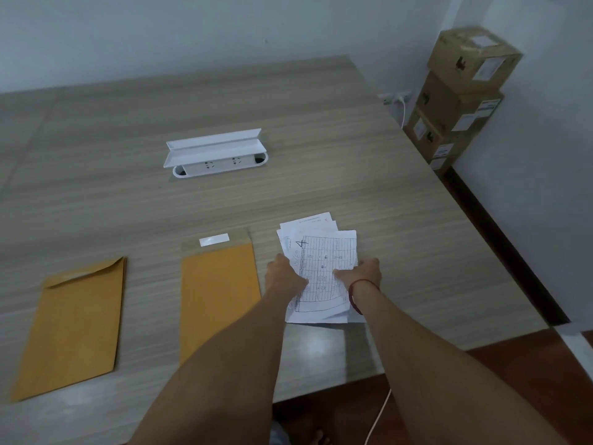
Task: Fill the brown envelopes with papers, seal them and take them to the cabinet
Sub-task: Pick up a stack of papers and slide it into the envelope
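Two brown envelopes lie flat on the wooden table (288, 130). The left envelope (73, 326) has its flap folded down. The middle envelope (218, 290) has its flap open, showing a white adhesive strip. To its right lies a loose stack of white papers (321, 252), the top sheet printed with a grid. My left hand (285, 274) holds the stack's left edge, and my right hand (362, 273) holds its right edge. The fingers of both hands are hidden by the sheets or the hands themselves. A red string band circles my right wrist.
A white pop-up socket box (215, 152) with its lid raised sits in the table's middle. Three stacked cardboard boxes (462, 97) stand in the right corner by a wall socket. The table's right edge drops to a red-brown floor, where a white cable runs.
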The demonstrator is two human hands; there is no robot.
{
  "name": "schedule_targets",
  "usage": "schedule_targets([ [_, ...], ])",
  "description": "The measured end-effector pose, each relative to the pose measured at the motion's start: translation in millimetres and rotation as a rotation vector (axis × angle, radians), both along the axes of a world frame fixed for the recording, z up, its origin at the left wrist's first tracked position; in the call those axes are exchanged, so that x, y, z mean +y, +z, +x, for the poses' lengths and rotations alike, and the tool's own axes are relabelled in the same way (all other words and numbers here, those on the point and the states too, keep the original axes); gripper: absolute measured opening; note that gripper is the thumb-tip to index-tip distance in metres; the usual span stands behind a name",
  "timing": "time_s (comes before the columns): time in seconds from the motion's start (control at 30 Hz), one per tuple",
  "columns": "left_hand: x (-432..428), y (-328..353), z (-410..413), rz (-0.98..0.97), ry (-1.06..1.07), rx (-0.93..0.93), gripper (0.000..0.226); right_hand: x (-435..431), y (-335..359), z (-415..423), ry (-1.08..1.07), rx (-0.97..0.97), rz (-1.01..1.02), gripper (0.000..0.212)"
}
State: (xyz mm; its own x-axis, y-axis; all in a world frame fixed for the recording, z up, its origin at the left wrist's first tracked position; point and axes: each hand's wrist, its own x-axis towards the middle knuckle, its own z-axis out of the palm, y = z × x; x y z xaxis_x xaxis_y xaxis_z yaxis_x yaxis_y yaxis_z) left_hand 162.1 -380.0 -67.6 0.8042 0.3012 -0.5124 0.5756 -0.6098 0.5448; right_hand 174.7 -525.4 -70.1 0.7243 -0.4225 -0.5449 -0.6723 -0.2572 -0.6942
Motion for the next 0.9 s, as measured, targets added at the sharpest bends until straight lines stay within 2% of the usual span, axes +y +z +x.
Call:
schedule_targets([
  [0.07,0,1,0,-0.007,0.002,0.005,0.061,-2,2,0,0.074,0.057,0.025,0.040],
  [0.17,1,0,0,-0.026,0.012,0.010,0.061,-5,7,-2,0.175,0.149,0.004,0.046],
  [0.3,3,0,-1,-0.027,0.013,0.009,0.059,-5,12,-1,0.282,0.165,-0.025,0.052],
  [0.47,2,3,-1,0.006,0.029,-0.039,0.056,-3,22,-2,0.336,0.126,0.063,0.043],
  [0.63,3,-9,4,-0.049,0.151,-0.168,0.087,-12,43,-5,0.399,0.062,0.140,0.044],
  [0.7,5,-19,8,-0.097,0.183,-0.199,0.080,-13,48,-6,0.400,0.058,0.142,0.045],
  [0.77,2,7,3,-0.144,0.188,-0.186,0.064,-13,52,-7,0.378,0.038,0.161,0.041],
  [0.9,-3,21,1,-0.336,0.246,-0.141,0.039,-11,53,-12,0.292,-0.022,0.201,0.032],
])
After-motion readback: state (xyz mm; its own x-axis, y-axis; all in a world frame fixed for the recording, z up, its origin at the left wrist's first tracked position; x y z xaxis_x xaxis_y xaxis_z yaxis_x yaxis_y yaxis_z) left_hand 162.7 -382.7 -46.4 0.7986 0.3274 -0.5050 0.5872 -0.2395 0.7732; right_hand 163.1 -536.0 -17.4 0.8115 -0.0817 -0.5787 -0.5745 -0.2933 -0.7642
